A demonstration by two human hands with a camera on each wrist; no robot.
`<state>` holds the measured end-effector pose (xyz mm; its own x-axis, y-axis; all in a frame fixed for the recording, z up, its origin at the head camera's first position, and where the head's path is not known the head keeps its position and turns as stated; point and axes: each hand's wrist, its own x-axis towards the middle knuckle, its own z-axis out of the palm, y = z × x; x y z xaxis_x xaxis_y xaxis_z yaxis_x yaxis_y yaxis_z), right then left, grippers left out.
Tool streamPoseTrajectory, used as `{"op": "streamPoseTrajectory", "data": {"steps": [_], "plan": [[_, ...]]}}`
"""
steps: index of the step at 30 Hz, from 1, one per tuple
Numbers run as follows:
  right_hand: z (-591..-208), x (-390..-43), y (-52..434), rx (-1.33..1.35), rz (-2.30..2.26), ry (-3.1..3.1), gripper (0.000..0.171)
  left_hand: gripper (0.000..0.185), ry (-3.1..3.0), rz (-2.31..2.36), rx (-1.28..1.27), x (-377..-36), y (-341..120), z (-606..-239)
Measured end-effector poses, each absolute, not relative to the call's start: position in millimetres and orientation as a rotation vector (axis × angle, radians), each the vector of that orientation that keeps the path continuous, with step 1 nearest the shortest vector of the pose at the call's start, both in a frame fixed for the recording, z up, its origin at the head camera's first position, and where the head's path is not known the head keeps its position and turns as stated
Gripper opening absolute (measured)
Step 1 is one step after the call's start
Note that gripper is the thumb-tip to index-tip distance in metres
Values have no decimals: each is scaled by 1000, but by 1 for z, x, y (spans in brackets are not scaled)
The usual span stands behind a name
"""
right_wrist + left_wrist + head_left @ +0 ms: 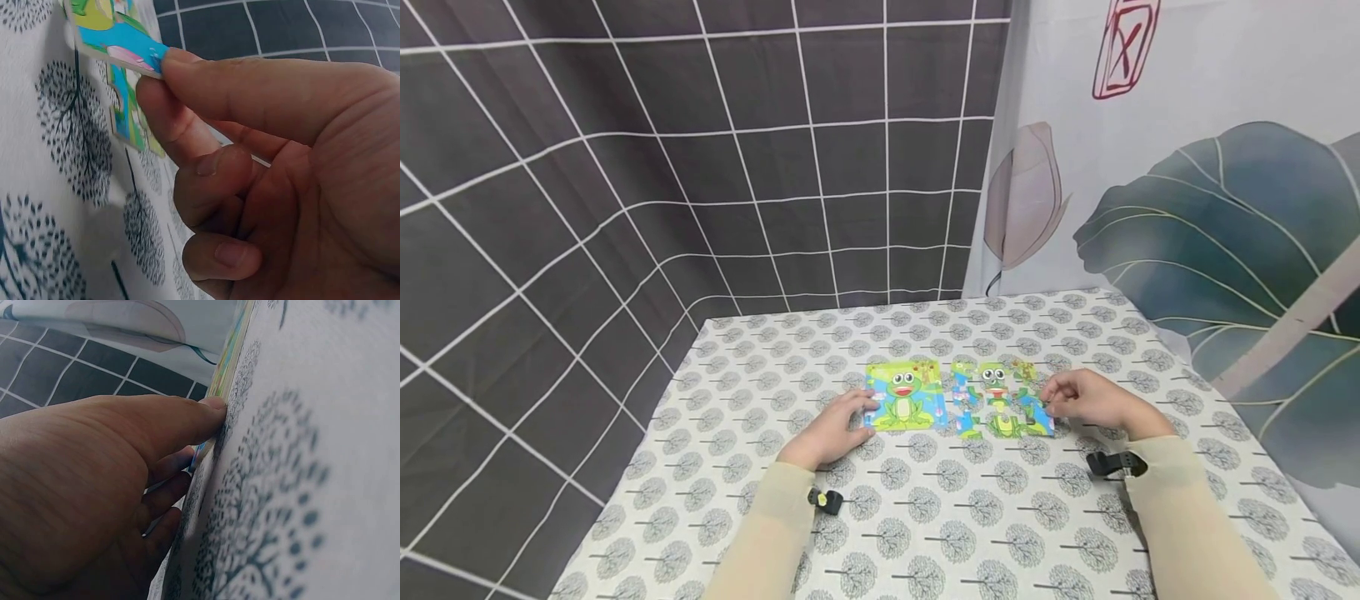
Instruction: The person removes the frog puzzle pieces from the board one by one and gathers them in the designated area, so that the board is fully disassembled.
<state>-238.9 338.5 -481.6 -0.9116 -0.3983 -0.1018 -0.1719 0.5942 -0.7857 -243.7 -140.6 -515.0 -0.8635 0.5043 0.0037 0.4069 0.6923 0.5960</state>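
While both forearms in beige sleeves lie on the table [970, 517] with its white cloth printed with grey trees, the left hand [831, 429] rests flat, fingers nearly straight, its fingertips [212, 406] touching the 9 o'clock edge of the square cardboard frog picture card [905, 395], green and blue, so that grip is loose and holds nothing. Just beside the card, at its 3 o'clock, sits the partly assembled frog jigsaw puzzle [1000, 398] of matching colours, with gaps showing between the pieces. The right hand [1086, 397] is at the puzzle's 3 o'clock corner; its grip is narrow, thumb and forefinger pinching a blue and green cardboard puzzle piece [122, 47] by its edge, lifted slightly off the cloth. A dark grid-patterned curtain [625, 167] hangs at 10 o'clock, a pale leaf-print curtain [1210, 208] at 2 o'clock.
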Motion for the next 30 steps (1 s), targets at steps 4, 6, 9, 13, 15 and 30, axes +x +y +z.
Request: {"op": "streamPoseTrajectory", "data": {"steps": [4, 6, 9, 13, 15, 30], "plan": [[-485, -238, 342, -464, -1213, 2536, 18, 48, 2742, 909, 741, -243, -141, -515], [-486, -237, 343, -465, -1218, 2526, 17, 48, 2743, 911, 740, -243, -141, -515], [-487, -237, 343, -440, -1208, 2532, 16, 48, 2741, 917, 741, -243, -142, -515], [-492, -238, 341, -391, -1166, 2560, 13, 48, 2741, 919, 745, -244, -142, -516], [-494, -239, 341, -380, -1150, 2570, 11, 48, 2742, 918, 747, -244, -142, -517], [-494, -239, 344, -383, -1104, 2590, 5, 48, 2755, 902, 757, -245, -141, -517]]}}
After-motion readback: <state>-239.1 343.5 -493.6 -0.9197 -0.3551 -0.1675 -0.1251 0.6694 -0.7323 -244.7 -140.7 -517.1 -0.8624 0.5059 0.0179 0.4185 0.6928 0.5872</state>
